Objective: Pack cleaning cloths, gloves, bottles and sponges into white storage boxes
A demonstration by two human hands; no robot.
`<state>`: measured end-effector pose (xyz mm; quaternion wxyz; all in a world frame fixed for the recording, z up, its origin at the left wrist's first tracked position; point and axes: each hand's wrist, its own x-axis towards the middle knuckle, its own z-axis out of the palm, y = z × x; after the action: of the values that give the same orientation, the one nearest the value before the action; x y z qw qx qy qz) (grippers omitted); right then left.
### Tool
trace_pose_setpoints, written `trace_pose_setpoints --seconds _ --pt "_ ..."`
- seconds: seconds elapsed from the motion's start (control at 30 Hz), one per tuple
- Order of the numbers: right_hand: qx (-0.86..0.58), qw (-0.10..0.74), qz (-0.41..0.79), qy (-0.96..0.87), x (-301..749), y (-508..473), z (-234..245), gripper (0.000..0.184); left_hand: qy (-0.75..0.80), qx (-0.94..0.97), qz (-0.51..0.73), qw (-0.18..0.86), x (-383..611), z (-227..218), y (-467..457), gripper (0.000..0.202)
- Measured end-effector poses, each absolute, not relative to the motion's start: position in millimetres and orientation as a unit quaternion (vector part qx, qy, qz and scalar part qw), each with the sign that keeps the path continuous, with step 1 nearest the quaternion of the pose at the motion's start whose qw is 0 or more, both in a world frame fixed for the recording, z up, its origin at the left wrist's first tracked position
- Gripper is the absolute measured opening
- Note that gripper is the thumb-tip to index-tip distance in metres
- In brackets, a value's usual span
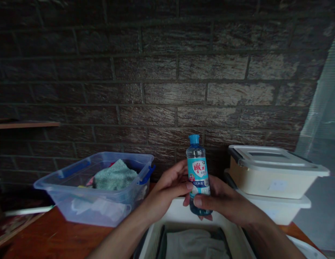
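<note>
Nearest, grey cloth (189, 242) lay in an open white bin (150, 248). Over the bin's far rim, the blue-capped bottle (199, 169) was held nearly upright: the left hand (167, 185) grasped its label side, while the right hand (227, 199) gripped its lower body. Its smooth plastic probably felt fairly light, slightly squeezable, slippery if wet, best held around the label. Beyond, a clear tub (67, 203) sat toward the tabletop's (35, 241) left edge, lidded boxes (267, 180) toward its right.
</note>
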<state>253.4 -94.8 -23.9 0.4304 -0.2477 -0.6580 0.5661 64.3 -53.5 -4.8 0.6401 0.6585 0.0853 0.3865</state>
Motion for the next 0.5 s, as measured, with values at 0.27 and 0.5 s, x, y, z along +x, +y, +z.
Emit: trace_pose_setpoints --seconds 0.27,0.5 --pt "-0.256 0.422 0.603 -0.627 256.3 -92.2 -25.6 0.054 0.096 0.662 0.394 0.630 66.2 -5.8 -52.4 0.039" --pt "-0.255 0.417 0.607 -0.627 258.7 -95.7 -21.7 0.073 0.137 0.661 0.413 0.611 67.4 -1.3 -57.1 0.042"
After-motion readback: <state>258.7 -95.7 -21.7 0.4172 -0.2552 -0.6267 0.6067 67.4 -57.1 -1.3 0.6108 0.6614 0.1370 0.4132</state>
